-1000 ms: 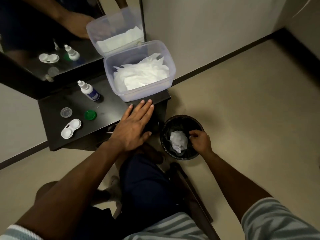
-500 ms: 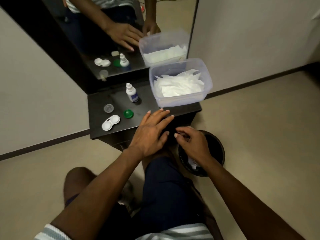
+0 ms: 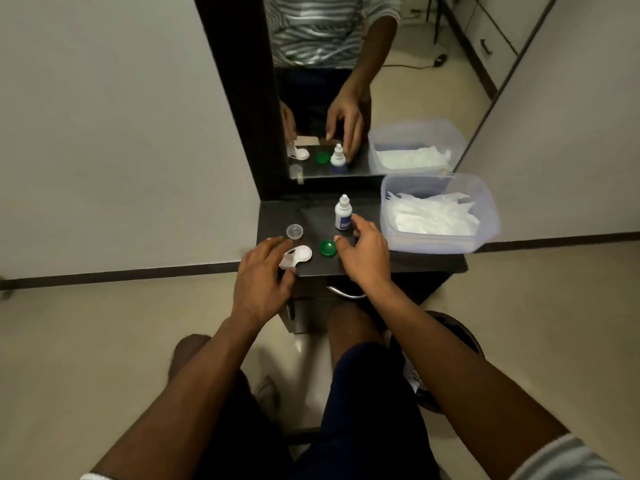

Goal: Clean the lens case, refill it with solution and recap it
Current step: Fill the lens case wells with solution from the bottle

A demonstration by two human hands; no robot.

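The white two-well lens case (image 3: 300, 254) lies uncapped at the front left of the small black table (image 3: 277, 213). My left hand (image 3: 263, 275) grips its left well between thumb and fingers. A green cap (image 3: 327, 248) lies just right of the case, and a clear cap (image 3: 294, 231) sits behind it. The small white solution bottle (image 3: 343, 213) stands upright and capped further back. My right hand (image 3: 363, 251) hovers with fingers spread, forefinger close beside the bottle, thumb tip near the green cap, holding nothing.
A clear plastic tub (image 3: 485, 216) full of white tissues fills the table's right side. A mirror (image 3: 329, 81) stands behind the table. A dark waste bin (image 3: 460, 334) sits on the floor, partly hidden by my right arm. My knees are under the table's front.
My right hand left the bin and came up over the table beside the bottle. My left hand slid left from the front edge onto the lens case. The view tilted upward.
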